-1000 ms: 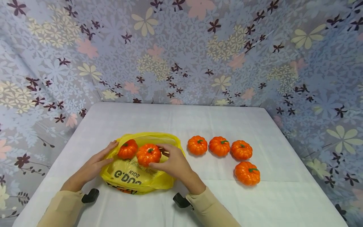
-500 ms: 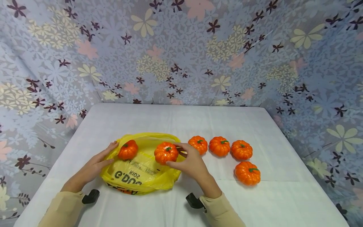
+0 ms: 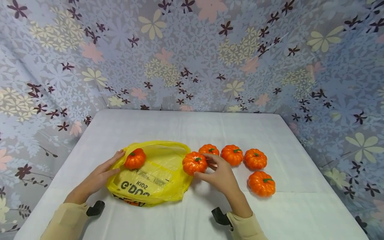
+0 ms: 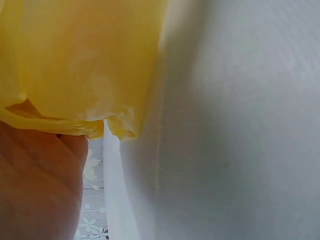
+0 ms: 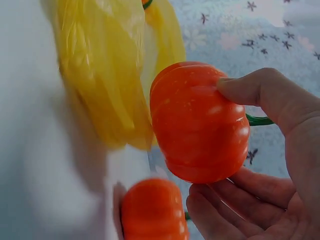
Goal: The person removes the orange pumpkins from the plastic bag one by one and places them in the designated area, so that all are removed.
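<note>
A small orange toy pumpkin with a green stem is pinched between the thumb and fingers of my right hand. It hangs by the right rim of a yellow plastic bag, overlapping it in the head view. The right wrist view shows the thumb on one side of this pumpkin and the fingers on the other. My left hand holds the bag's left edge, thumb over the rim. Another toy pumpkin lies inside the bag near that hand. In the left wrist view, yellow plastic hides the fingertips.
Three pumpkins stand in a row right of the bag, the nearest partly behind the held one. A further pumpkin sits in front of the row's right end. A white cloth covers the table; flowered fabric hangs behind.
My right hand has carried the pumpkin rightward, from over the middle of the bag to its right rim. The left hand and the other pumpkins have stayed in place.
</note>
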`<move>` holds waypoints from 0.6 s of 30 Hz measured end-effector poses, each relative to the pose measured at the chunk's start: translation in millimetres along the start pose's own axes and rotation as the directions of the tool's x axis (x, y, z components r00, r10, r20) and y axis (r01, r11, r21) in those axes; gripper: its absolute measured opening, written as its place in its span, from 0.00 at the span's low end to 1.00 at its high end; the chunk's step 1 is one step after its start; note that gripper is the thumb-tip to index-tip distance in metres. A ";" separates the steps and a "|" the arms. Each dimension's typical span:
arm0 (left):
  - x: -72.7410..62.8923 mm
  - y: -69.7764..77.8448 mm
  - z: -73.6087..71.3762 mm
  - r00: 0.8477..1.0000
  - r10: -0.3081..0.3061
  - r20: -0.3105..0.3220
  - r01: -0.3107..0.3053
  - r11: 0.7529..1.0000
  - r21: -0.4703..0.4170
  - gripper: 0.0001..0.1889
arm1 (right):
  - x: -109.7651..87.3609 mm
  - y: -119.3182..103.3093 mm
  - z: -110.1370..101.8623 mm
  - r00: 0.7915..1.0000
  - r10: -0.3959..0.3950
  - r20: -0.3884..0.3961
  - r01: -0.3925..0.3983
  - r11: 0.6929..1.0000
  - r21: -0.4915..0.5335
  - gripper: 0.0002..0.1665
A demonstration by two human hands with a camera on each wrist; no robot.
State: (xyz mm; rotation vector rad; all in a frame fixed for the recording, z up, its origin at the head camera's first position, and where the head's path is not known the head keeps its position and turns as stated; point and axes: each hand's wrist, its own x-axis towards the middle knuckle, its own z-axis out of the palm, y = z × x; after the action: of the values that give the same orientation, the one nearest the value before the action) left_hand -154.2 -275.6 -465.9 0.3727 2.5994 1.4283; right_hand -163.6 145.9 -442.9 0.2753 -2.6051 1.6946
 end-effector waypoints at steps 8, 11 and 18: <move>0.0 1.4 -0.2 1.000 -0.016 0.000 0.016 1.000 0.006 0.31 | -14.3 14.2 -23.7 0.998 0.024 -0.061 -0.030 0.994 -0.108 0.41; 0.2 0.9 0.1 1.000 -0.025 -0.002 0.025 1.000 0.017 0.31 | -20.9 18.8 -32.6 0.997 0.033 -0.075 -0.042 0.991 -0.127 0.41; 0.1 0.6 -0.2 0.999 -0.034 -0.004 0.034 0.999 0.025 0.31 | -36.7 30.9 -51.6 0.989 0.097 -0.114 -0.116 0.978 -0.174 0.40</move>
State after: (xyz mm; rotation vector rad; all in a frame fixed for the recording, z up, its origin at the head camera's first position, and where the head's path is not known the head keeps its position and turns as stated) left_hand -154.3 -275.4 -465.2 0.3279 2.6158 1.3891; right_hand -136.3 210.0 -453.9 0.0411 -2.7148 1.4424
